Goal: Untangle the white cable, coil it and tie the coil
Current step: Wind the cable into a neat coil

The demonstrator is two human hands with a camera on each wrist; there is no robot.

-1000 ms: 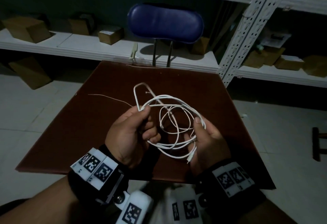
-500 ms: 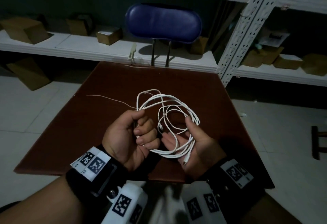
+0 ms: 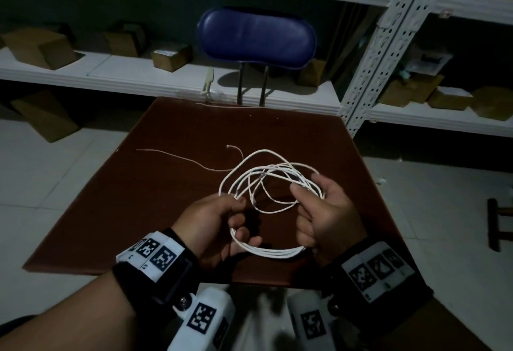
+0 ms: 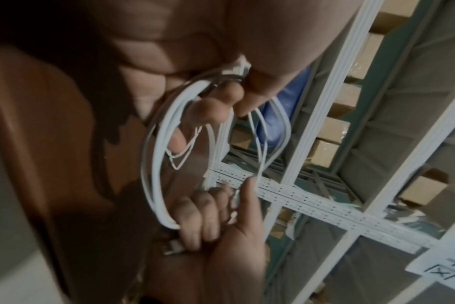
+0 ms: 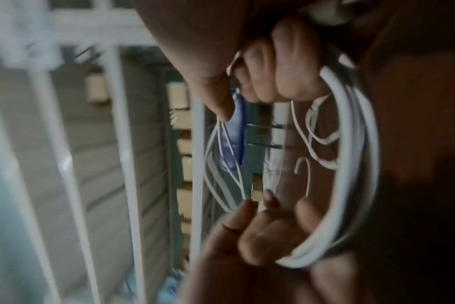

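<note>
The white cable [image 3: 268, 169] forms a loose coil of several loops, held above the brown table [image 3: 155, 212] by both hands. My left hand [image 3: 238, 217] grips the coil's near-left side, fingers curled round the bundled strands [image 4: 153, 164]. My right hand [image 3: 308, 198] holds the right side, pinching strands between thumb and forefinger, with the lower fingers curled over the bundle [image 5: 356, 164]. A few thinner loops cross inside the coil. One free end [image 3: 228, 146] sticks out past the far-left side. In the wrist views the left hand [image 4: 208, 102] and right hand [image 5: 273, 72] face each other.
A thin pale wire [image 3: 177, 156] lies on the table, left of the coil, and another [image 3: 222, 105] lies along the far edge. A blue-backed chair [image 3: 256, 37] stands behind the table. White shelves [image 3: 83, 73] with cardboard boxes line the back, and a perforated upright [image 3: 380, 53] stands at the right.
The hands moved apart and the coil spread wider. My right hand turned from palm-up to back-up and regripped the right side. The tall loop at the far left dropped, leaving a free end.
</note>
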